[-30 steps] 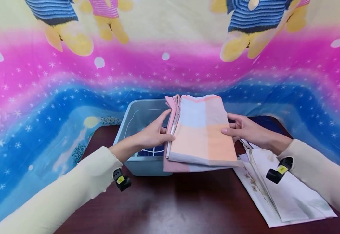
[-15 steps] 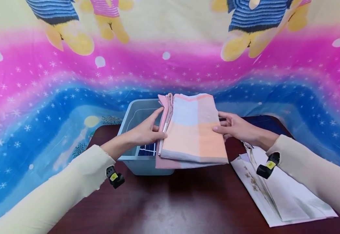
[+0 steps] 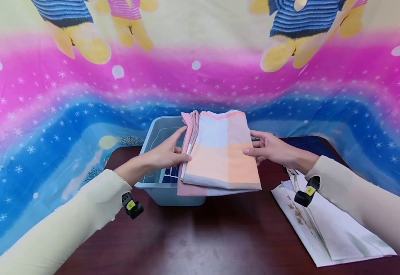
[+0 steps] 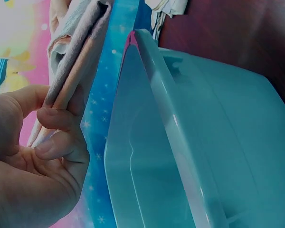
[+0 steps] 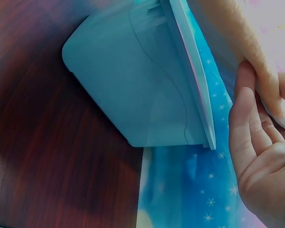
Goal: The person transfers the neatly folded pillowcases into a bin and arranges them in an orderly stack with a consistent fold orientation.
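Note:
A folded checkered cloth (image 3: 213, 152) in pink, orange, lilac and pale blue is held up between both hands, overlapping the right part of a blue-grey plastic bin (image 3: 152, 186) in the head view. The left hand (image 3: 167, 152) pinches its layered left edge, thumb on the near side. At the opposite edge, the right hand (image 3: 272, 151) grips with the thumb on top and fingers beneath. In the left wrist view, the cloth's folded layers (image 4: 76, 61) sit between thumb and curled fingers, above the bin rim (image 4: 173, 128). Inside the bin, a dark blue item with white lines (image 3: 170, 175) partly shows.
A folded white cloth with a floral print (image 3: 337, 225) lies on the right of the dark red-brown table (image 3: 200, 240). Something dark blue (image 3: 310, 143) lies at the back right corner. A cartoon-printed curtain (image 3: 193, 88) hangs close behind the table.
Both hands have carried the folded checkered cloth to the left, so it covers more of the bin. The grip of each hand looks the same; the bin and white cloth stay put.

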